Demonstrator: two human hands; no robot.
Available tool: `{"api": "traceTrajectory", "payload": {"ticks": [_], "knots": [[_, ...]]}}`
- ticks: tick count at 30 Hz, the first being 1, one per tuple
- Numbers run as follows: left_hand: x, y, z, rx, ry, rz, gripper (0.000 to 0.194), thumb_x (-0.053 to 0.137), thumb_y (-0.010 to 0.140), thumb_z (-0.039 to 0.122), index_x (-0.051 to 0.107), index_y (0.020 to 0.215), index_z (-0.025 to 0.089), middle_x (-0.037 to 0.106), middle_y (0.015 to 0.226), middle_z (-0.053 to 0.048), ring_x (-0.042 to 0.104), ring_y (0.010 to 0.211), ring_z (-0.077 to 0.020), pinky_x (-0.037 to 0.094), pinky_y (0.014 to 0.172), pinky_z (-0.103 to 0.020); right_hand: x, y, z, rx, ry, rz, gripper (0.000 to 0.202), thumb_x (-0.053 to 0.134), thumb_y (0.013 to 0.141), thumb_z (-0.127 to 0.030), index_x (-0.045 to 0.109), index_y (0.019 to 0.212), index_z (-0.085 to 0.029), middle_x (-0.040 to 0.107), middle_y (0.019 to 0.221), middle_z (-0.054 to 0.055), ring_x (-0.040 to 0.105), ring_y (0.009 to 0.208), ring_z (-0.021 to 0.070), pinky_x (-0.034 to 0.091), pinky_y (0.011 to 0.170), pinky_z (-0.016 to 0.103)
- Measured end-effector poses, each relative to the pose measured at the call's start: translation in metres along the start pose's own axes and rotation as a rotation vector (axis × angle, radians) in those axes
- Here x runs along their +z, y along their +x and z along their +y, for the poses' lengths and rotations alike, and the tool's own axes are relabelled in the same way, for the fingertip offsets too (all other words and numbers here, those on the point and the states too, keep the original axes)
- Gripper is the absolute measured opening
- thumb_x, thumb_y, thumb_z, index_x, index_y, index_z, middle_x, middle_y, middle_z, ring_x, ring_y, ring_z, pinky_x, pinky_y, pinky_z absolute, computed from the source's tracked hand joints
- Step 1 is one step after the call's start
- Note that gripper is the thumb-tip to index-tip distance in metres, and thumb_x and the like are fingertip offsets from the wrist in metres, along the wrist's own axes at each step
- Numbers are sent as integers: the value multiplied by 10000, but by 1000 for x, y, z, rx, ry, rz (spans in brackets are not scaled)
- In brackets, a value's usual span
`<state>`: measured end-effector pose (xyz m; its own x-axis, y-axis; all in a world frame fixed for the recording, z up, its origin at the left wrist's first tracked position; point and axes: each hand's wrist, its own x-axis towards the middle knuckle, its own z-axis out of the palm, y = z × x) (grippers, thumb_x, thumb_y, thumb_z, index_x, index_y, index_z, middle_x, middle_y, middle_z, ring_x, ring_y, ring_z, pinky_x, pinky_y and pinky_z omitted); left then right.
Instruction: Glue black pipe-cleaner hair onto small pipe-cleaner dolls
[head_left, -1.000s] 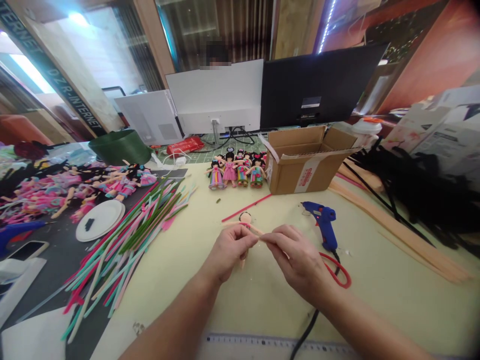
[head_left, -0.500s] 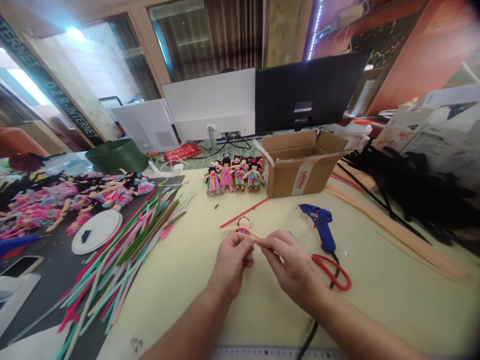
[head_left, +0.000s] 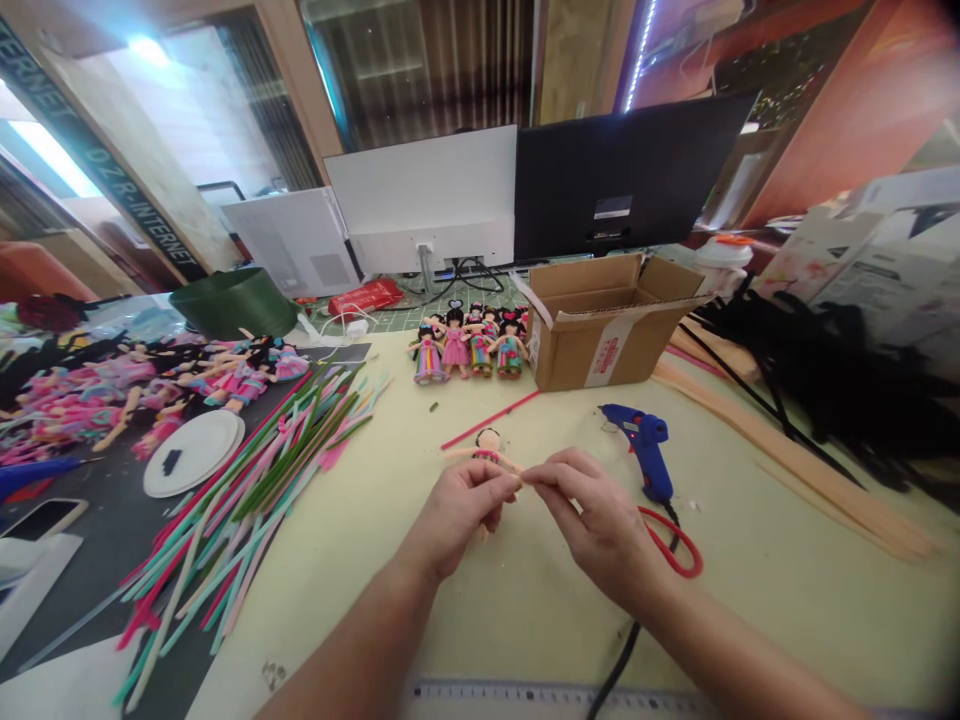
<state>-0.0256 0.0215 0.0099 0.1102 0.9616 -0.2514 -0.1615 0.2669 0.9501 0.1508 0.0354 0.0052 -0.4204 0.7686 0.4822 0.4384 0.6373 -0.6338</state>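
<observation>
A small pipe-cleaner doll [head_left: 488, 442] with a round peach head, black hair edge and pink top lies on the pale yellow mat, its arms spread. My left hand [head_left: 472, 500] is closed in a pinch on the doll, covering much of its body. Fingers of my right hand [head_left: 581, 500] pinch the end of the doll's arm at the right, close against the left fingertips. Just beyond the doll lies a red pipe cleaner [head_left: 491, 420]. To the right are a blue glue gun [head_left: 645, 450] and the red handle of a tool [head_left: 679, 550], partly behind my right wrist.
Finished dolls [head_left: 469, 345] stand beside an open cardboard box [head_left: 600, 345]. Coloured pipe cleaners [head_left: 262, 500] spread across the left, near white plates [head_left: 193, 455] and piled dolls [head_left: 82, 395]. Peach strips [head_left: 795, 460] and black ones [head_left: 810, 370] lie right. A ruler [head_left: 540, 695] runs along the front.
Both hands have shifted slightly, with the right fingertips moving a little right along the doll's arm. The view has tilted slightly.
</observation>
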Motion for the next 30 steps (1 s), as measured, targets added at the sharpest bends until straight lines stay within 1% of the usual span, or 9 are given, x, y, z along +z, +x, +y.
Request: {"api": "traceTrajectory", "payload": {"ticks": [4,7,14,18,22,25,28,30], "knots": [[1,0,-4,54,4,41,259,690,750,353,565,682,136,473,535,44,400,460,-63,300,458,-208,2,-2,-2,-5,18,-22,221,471,954,-159,659,1047,-229,581,891,57,567,856,183,485,764,332],[3,1,-9,92,-5,73,251,664,775,335,535,669,147,461,523,49,381,462,-60,285,466,-208,3,-2,-5,-17,29,-36,245,464,950,-140,660,1071,-224,577,886,61,561,856,186,487,764,333],[9,-1,-15,135,25,155,239,632,809,333,529,681,159,440,494,57,369,476,-65,277,485,-208,6,-2,-7,-5,34,12,191,514,931,-154,674,1022,-205,597,853,53,573,829,179,489,738,312],[16,-1,-18,165,-79,190,224,644,801,335,556,706,152,451,535,55,372,497,-64,303,502,-210,12,-5,-7,-2,44,47,171,526,926,-152,671,1005,-198,603,851,49,581,821,169,485,739,300],[22,-3,-20,99,-254,218,241,673,777,350,566,715,143,463,587,51,369,501,-52,310,502,-204,16,-4,-4,-20,18,70,185,517,929,-147,668,1021,-202,601,864,52,576,829,173,481,748,310],[19,-3,-16,36,-254,177,258,687,762,370,597,728,131,512,631,27,399,508,-52,319,493,-199,11,-1,-1,-20,27,46,186,508,932,-135,664,1008,-204,597,875,50,574,847,174,478,767,311],[9,-1,-9,-28,-154,84,318,656,776,435,634,755,118,568,669,-9,437,504,-63,335,474,-208,3,2,2,-8,28,18,193,486,939,-120,653,987,-205,583,893,49,567,869,172,469,792,312],[2,0,-6,-54,-74,31,344,644,776,459,639,751,117,572,650,-14,442,485,-70,334,455,-213,0,2,4,-14,23,9,187,473,947,-123,641,963,-203,570,899,48,556,880,171,462,798,313]]}}
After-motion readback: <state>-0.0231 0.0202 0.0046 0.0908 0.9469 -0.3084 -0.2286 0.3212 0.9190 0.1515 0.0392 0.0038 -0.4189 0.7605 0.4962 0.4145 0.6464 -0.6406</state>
